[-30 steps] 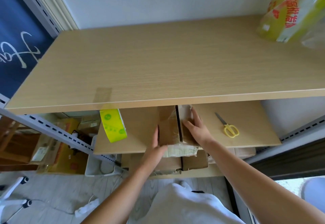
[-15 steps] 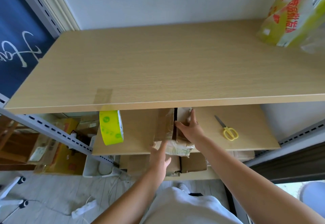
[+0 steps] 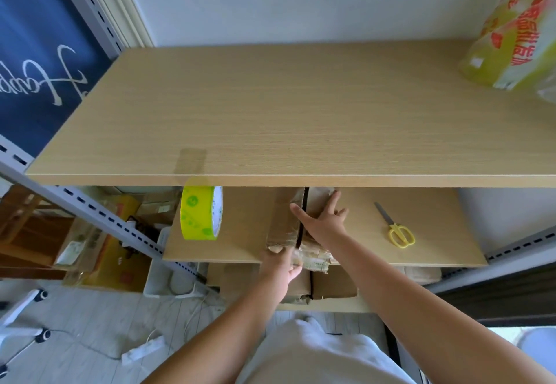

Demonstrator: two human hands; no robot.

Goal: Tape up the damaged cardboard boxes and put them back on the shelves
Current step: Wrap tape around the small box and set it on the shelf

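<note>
A worn cardboard box (image 3: 284, 221) with a dark gap between its top flaps lies on the middle shelf (image 3: 246, 230), its far end hidden under the top shelf (image 3: 301, 112). My right hand (image 3: 323, 216) rests flat on the box's top with straight fingers spread across the flaps. My left hand (image 3: 282, 264) is at the box's torn front edge, fingers against its near face. A yellow-green tape roll (image 3: 201, 213) stands on edge to the left of the box. Yellow-handled scissors (image 3: 395, 228) lie to the right.
A yellow printed plastic bag (image 3: 511, 40) sits at the top shelf's right end. More cardboard boxes (image 3: 331, 285) sit on the lower shelf. A grey slotted upright (image 3: 99, 215) runs at the left. A power strip and cable (image 3: 144, 352) lie on the floor.
My left hand left the box's left side and dropped to its torn front edge. My right hand spread flat on the top. The box slid slightly nearer the shelf front.
</note>
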